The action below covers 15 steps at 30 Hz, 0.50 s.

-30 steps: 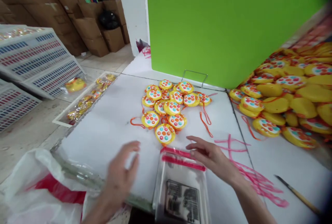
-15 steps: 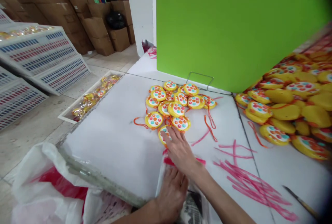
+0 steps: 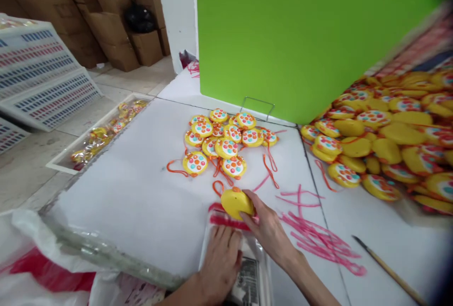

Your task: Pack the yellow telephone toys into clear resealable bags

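In my right hand (image 3: 267,225) is a yellow oval toy (image 3: 236,203), gripped between thumb and fingers with its plain back upward. An orange cord loop trails from it. My left hand (image 3: 222,254) presses with bent, closed fingers on a clear plastic bag (image 3: 260,259) near its red-edged end; the fingertips are partly hidden. Printed paper with dark patches shows through the plastic. Just beyond the hands lies a group of yellow toys (image 3: 226,148), their white faces dotted in red, orange and blue, several with orange cords.
On the right a large heap of similar toys (image 3: 385,136) spreads beside a green panel (image 3: 300,37). A thin brush (image 3: 389,270) lies at the right front. A wire stand (image 3: 258,103) touches the panel. Left of the table are a white tray (image 3: 63,166) of wrapped toys and stacked crates (image 3: 53,84).
My right hand has taken a toy from the near edge of the group, brought it toward me over the bag and turned its back up. My left hand stays on the bag.
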{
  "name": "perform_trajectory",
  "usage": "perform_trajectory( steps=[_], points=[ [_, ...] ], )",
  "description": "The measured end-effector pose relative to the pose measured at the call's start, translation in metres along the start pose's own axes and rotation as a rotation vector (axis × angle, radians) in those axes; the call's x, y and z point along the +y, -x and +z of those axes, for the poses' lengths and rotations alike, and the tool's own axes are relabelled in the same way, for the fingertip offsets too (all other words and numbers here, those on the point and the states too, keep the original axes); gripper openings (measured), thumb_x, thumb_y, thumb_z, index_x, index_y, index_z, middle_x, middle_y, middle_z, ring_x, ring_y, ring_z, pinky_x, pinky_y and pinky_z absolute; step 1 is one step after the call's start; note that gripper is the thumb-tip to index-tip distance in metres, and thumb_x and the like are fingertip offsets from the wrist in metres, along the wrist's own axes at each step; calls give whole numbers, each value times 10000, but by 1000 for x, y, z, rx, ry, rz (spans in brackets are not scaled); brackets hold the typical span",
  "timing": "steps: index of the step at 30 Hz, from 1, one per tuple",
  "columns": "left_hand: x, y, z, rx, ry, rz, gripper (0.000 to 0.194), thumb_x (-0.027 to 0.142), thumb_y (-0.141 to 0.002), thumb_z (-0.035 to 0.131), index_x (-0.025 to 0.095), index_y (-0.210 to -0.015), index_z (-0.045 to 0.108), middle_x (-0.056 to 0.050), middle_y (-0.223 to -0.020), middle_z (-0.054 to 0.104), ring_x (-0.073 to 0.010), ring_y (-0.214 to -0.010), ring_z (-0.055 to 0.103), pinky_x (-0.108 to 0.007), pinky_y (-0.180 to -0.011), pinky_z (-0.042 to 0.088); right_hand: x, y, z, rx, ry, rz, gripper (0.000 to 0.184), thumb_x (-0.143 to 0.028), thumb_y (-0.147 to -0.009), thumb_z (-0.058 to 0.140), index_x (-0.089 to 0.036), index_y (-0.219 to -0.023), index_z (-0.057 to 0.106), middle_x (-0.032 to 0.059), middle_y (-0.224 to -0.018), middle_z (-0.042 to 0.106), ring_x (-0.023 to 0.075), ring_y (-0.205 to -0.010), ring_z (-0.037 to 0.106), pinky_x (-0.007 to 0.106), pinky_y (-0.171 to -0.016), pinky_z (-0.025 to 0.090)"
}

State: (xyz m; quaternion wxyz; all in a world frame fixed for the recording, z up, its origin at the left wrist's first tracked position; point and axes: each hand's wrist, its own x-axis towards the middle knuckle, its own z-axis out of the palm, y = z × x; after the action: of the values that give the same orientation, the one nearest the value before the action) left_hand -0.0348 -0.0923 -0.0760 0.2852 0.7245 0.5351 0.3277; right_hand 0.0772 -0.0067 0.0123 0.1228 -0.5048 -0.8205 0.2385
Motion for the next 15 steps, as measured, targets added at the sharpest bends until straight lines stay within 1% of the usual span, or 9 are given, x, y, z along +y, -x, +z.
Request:
perform_trajectory(
  steps=[2,4,6,8,10,11,13,15],
  points=[
    [-3,2,-1,2,64,-7,306,170,-820,443,171,-1126,461,-110,-1149,531,-268,-1080,464,-477,-946,366,-1,12,-10,9,30,21,371,-144,-839,435,-212,-1203,405,72,-1074,601,187,-913,609,307,-774,509],
    [-6,3,-2,8,145,-15,337,175,-822,438,179,-1159,430,-113,-1169,520,-266,-1103,459,-475,-952,371,-4,23,-19,41,53,-7,330,-146,-844,443,-240,-1161,439,60,-1073,594,187,-955,593,309,-804,502],
    [-9,5,-1,23,243,-57,349,146,-807,439,181,-1153,418,-106,-1139,534,-249,-1074,485,-442,-926,409,-7,35,-25,67,58,-22,330,-152,-842,466,-260,-1154,441,48,-1063,593,180,-952,592,295,-802,505],
    [-11,7,0,55,326,-124,373,113,-788,441,176,-1154,403,-102,-1103,543,-228,-1038,509,-404,-893,443,-10,46,-29,80,55,-13,370,-144,-825,499,-268,-1166,427,42,-1052,598,171,-916,604,274,-770,519],
    [-11,7,-1,89,377,-162,435,97,-790,438,176,-1210,358,-104,-1121,535,-212,-1040,514,-387,-895,453,-11,56,-30,84,51,-21,381,-143,-817,521,-267,-1166,432,42,-1051,602,167,-905,609,261,-749,527],
    [-11,8,-2,98,385,-160,475,96,-798,437,185,-1252,326,-105,-1149,524,-207,-1059,508,-388,-910,448,-11,60,-30,86,48,-37,368,-150,-817,529,-264,-1156,445,44,-1044,607,168,-906,610,257,-747,529],
    [-8,8,-8,113,370,-113,549,100,-809,447,220,-1315,271,-103,-1226,485,-211,-1128,469,-406,-954,421,-11,66,-28,98,35,-77,347,-159,-817,537,-259,-1141,469,46,-1029,617,172,-919,610,254,-758,530],
    [-4,8,-17,121,337,-39,582,117,-809,479,250,-1334,267,-94,-1286,443,-225,-1194,412,-425,-994,385,-11,71,-24,98,12,-96,347,-144,-814,532,-259,-1137,482,44,-1018,623,171,-925,609,254,-777,527]
  ],
)
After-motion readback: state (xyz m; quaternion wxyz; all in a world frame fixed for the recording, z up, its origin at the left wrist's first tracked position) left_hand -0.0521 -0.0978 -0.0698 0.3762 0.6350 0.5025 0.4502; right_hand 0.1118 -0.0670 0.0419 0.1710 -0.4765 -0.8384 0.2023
